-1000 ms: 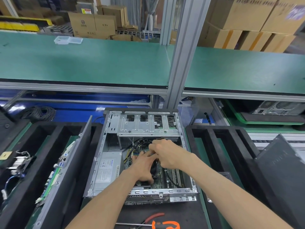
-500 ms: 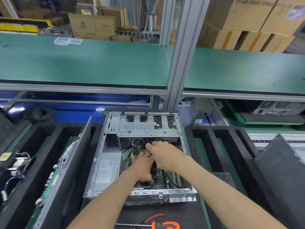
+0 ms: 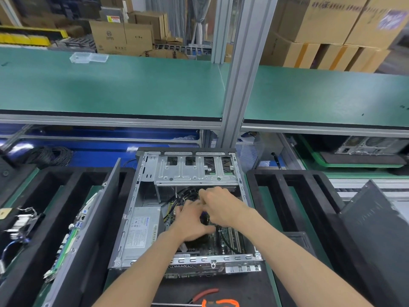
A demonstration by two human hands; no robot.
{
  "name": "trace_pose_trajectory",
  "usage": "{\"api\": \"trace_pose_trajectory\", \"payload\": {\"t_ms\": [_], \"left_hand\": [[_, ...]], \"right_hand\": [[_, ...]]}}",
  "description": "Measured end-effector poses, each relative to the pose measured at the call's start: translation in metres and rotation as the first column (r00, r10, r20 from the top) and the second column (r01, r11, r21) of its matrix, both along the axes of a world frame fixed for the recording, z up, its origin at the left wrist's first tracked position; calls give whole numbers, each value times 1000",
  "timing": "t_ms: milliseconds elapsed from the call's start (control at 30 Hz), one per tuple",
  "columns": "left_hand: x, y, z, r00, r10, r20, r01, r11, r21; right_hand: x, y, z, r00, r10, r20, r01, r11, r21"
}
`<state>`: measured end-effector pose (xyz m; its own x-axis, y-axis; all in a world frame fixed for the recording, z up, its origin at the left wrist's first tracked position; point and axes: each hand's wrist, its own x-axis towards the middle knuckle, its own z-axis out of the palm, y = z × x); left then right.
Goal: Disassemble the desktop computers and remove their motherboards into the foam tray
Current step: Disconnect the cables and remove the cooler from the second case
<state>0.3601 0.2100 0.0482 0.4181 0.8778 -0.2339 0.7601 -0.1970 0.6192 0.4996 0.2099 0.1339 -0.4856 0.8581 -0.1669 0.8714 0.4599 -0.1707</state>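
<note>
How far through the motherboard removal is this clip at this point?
Done: the open case has its side panel off, and one board already stands in the left foam tray. In hand: left hand and right hand work among the cables inside. Left: this motherboard is still in the case; the right foam tray looks empty.

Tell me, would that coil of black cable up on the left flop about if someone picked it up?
Probably. The coil of black cable lies in loose, uneven loops with no tie that I can see, so it would likely sag and spread when lifted. The strands look thin, so it is probably light. It seems unlikely to roll.
</note>
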Motion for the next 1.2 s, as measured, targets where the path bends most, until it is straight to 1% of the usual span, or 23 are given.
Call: {"api": "trace_pose_trajectory", "payload": {"t_ms": [33,67,100,167,233,300,400,467,533,567,633,700,733,800,867,900,1000,1067,1100,1133,1167,1200], "left_hand": [[-2,0,4,984,47,170,-42,999,-31],[-4,0,8,941,81,329,-56,995,-85],[-6,-1,11,886,95,453,-41,991,-127],[-8,-2,18,801,93,591,-7,989,-147],[-6,-5,26,747,104,657,-12,990,-143],[-2,-6,28,746,115,656,-53,992,-113],[4,-4,20,808,145,571,-149,988,-39],[7,-4,18,819,208,535,-235,972,-18],[8,-4,21,814,248,525,-315,948,41],[9,-5,24,809,237,537,-329,941,81],[10,-7,25,800,201,566,-329,935,134],[11,-8,24,804,213,555,-342,930,137],[11,-8,22,809,223,543,-333,936,112],[9,-7,20,836,184,518,-243,969,47],[5,-8,20,854,111,509,-133,991,6],[4,-9,21,852,104,514,-116,993,-9],[6,-8,23,837,151,527,-183,983,10],[9,-8,24,823,162,544,-208,978,23],[11,-8,25,812,168,558,-217,976,21],[12,-9,25,806,175,566,-226,974,21],[13,-9,25,807,182,561,-238,971,27],[14,-9,24,812,195,550,-255,966,34]], "right_hand": [[1,1,1,1000,17,-14,-17,1000,-20],[2,2,1,999,20,-37,-21,999,-33],[3,2,2,998,8,-69,-11,999,-43],[6,2,3,991,-11,-136,6,999,-42],[7,0,5,983,-15,-185,15,1000,0],[4,-3,8,981,-24,-195,35,998,54],[-2,-7,10,988,-19,-151,33,995,93],[-5,-8,12,989,-39,-139,52,995,91],[-3,-7,14,994,-91,-65,99,986,135],[1,-7,14,993,-120,-16,121,977,177],[5,-6,14,991,-129,47,115,966,232],[3,-8,16,996,-76,54,64,976,208],[2,-8,18,997,-23,68,10,982,190],[4,-9,22,993,58,100,-73,985,154],[9,-8,27,994,66,83,-76,990,117],[12,-8,28,995,72,73,-80,991,109],[17,-10,31,991,121,56,-125,989,75],[20,-9,32,993,97,60,-102,992,74],[21,-8,34,998,34,56,-40,995,95],[22,-7,34,996,-20,84,9,992,127],[21,-6,33,987,-45,153,21,987,157],[19,-5,32,973,-32,229,-8,985,171]]}}
